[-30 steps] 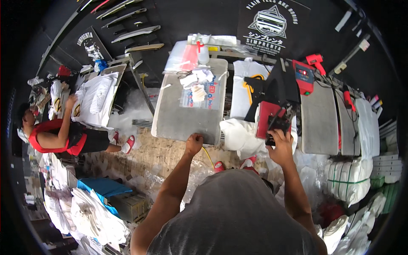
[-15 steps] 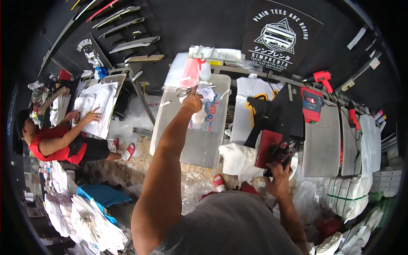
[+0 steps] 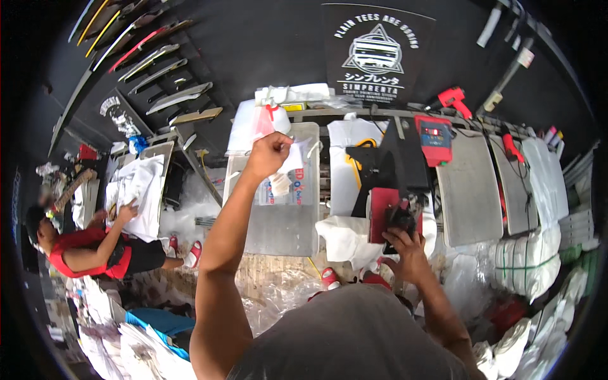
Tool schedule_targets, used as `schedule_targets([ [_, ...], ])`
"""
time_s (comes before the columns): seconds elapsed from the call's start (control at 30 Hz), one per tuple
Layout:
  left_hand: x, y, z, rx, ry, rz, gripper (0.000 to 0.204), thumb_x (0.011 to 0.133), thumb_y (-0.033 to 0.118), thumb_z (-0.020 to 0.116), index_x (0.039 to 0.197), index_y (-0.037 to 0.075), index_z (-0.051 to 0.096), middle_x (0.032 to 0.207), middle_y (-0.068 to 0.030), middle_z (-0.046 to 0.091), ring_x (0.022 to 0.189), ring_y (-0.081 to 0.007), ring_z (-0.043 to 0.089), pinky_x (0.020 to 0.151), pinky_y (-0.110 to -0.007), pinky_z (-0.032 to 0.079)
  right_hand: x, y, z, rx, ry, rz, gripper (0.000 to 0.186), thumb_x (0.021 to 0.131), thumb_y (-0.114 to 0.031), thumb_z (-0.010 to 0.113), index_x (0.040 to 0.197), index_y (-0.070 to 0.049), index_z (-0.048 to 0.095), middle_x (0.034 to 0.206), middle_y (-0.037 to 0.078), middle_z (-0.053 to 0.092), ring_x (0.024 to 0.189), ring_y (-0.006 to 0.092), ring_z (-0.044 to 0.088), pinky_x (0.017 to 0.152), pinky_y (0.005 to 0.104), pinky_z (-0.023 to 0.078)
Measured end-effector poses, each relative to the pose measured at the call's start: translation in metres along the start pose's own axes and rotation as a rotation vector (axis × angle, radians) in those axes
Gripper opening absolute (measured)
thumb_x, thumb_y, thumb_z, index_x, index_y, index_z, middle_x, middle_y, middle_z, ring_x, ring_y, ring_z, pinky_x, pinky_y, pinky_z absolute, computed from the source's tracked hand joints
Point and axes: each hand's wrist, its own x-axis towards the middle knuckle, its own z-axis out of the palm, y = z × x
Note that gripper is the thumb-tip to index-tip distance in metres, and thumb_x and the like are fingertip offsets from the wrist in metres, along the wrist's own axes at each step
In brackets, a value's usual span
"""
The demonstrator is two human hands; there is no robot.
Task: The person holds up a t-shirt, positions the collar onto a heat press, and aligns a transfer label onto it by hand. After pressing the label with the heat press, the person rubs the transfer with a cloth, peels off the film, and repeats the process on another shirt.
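Note:
My left hand [image 3: 271, 154] is raised over the grey board [image 3: 278, 231] on the left, its fingers pinched together. Whatever they hold, if anything, is too small to make out. Below it lie a crumpled white cloth [image 3: 280, 184] and a clear printed plastic sheet [image 3: 297, 195]. Behind the hand are a white spray bottle with a red trigger [image 3: 272, 117] and a pinkish film [image 3: 261, 120]. My right hand [image 3: 408, 253] curls over the black handle [image 3: 402, 220] at the front of a red and black heat press [image 3: 382, 212], thumb apart. White fabric [image 3: 345, 240] hangs from the press's front.
A red control box [image 3: 435, 140] and a red heat gun [image 3: 453, 100] sit behind. Right of the press are grey boards [image 3: 472, 190] and a tied white bundle [image 3: 525, 263]. At left, a person in red [image 3: 88, 259] handles a white shirt [image 3: 142, 190]. Crumpled clear plastic [image 3: 272, 297] covers the floor.
The view has turned a little to the right. My left hand has lifted off the board and its fingers have drawn into a pinch. My right hand has come further over the press's handle.

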Motion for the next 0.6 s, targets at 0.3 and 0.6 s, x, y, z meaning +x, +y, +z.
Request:
schedule_targets([
  [0.3, -0.128, 0.193, 0.006, -0.718, -0.301, 0.007, 0.021, 0.093, -0.006, 0.062, 0.111, 0.004, 0.062, 0.095, 0.0007, 0.064, 0.084, -0.0031, 0.057, 0.069, -0.019, 0.043, 0.008, -0.097, -0.107, 0.395, 0.354, -0.214, 0.081, 0.079, -0.024, 0.085, 0.147, -0.004, 0.046, 0.148, 0.020, 0.051, 0.137, 0.0405, 0.046, 0.116, 0.0443, 0.037],
  [0.6, -0.207, 0.199, 0.072, -1.449, -0.452, -0.294, 0.038, 0.097, 0.002, 0.063, 0.134, 0.001, 0.054, 0.113, -0.0102, 0.066, 0.108, -0.0164, 0.063, 0.092, -0.033, 0.052, -0.032, -0.066, -0.063, 1.123, -0.008, 0.061, 0.030, 0.092, -0.004, 0.072, 0.121, -0.002, 0.064, 0.103, 0.000, 0.069, 0.091, 0.0061, 0.061, 0.084, 0.0245, 0.050],
])
